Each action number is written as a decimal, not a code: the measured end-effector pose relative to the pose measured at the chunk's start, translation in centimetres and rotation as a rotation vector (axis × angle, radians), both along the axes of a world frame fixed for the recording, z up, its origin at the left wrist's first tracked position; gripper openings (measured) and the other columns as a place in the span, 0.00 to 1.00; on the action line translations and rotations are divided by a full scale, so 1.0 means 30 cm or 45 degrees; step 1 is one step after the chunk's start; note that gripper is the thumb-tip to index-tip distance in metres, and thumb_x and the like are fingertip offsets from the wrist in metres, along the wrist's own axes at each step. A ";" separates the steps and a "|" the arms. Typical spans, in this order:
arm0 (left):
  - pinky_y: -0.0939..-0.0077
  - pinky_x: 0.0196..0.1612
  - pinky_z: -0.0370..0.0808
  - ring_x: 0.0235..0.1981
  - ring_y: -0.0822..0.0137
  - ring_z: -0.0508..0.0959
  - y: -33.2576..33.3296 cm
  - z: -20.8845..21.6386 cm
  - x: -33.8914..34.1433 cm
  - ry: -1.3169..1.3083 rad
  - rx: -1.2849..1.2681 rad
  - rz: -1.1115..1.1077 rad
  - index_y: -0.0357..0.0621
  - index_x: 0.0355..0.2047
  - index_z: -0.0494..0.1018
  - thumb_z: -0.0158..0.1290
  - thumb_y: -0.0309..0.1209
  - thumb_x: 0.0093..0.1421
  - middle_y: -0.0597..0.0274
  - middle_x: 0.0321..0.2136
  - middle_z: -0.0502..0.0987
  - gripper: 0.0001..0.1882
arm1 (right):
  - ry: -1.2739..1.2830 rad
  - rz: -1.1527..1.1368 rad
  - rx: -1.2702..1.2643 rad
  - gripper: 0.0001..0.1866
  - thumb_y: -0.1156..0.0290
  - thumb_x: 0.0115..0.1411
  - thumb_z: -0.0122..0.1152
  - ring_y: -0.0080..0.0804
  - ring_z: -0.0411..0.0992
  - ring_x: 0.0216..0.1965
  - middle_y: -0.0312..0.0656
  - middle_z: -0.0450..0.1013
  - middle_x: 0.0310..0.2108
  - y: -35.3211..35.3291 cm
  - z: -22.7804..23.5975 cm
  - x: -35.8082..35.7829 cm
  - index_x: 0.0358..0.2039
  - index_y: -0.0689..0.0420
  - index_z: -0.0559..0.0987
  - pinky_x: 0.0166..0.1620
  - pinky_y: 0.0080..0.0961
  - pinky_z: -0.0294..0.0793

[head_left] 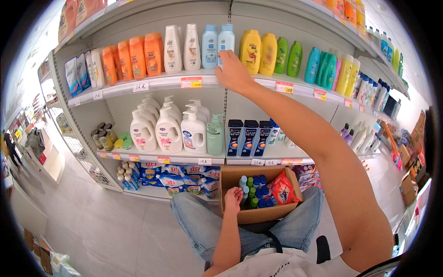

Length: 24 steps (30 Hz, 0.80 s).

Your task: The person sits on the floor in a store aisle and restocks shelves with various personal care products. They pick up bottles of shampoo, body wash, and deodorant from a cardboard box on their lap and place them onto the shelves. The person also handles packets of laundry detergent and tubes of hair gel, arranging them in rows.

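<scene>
My right hand (pixel 230 71) reaches up to the upper shelf, its fingers closed round the lower part of a light blue shampoo bottle (pixel 226 38). A second light blue bottle (pixel 209 46) stands just left of it. Down between my legs is an open cardboard box (pixel 258 215) with several light blue, green and dark blue capped bottles (pixel 253 189) and a red packet (pixel 281 188) inside. My left hand (pixel 234 197) is at the box's left side beside the light blue bottles, fingers loosely bent and apart, with nothing visible in it.
Orange bottles (pixel 153 54) and white bottles (pixel 173 50) stand left of my right hand, yellow bottles (pixel 250 52) and green ones right. Below are white pump jugs (pixel 169 130) and dark blue bottles (pixel 249 137). Blue packets (pixel 173 177) fill the bottom shelf.
</scene>
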<state>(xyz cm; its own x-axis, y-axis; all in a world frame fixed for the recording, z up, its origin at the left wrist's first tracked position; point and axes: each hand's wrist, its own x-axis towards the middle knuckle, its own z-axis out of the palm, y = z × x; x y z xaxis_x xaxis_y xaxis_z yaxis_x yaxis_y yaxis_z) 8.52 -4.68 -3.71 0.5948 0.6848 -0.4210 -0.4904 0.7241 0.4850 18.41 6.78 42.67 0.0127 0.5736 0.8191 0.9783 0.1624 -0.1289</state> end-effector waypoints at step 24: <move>0.73 0.39 0.74 0.36 0.65 0.78 -0.007 0.004 -0.008 -0.025 -0.005 0.015 0.46 0.36 0.72 0.54 0.35 0.61 0.62 0.35 0.79 0.08 | -0.134 -0.364 -0.489 0.32 0.45 0.64 0.45 0.51 0.61 0.61 0.54 0.64 0.58 0.074 -0.016 0.058 0.55 0.60 0.72 0.59 0.49 0.64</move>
<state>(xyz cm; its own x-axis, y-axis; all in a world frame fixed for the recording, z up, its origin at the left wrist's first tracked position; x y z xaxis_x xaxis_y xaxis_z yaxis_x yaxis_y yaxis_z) 8.29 -4.89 -3.58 0.5952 0.6900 -0.4120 -0.5083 0.7203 0.4720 20.14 9.02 42.19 0.1422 0.8202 0.5541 0.9877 -0.1545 -0.0249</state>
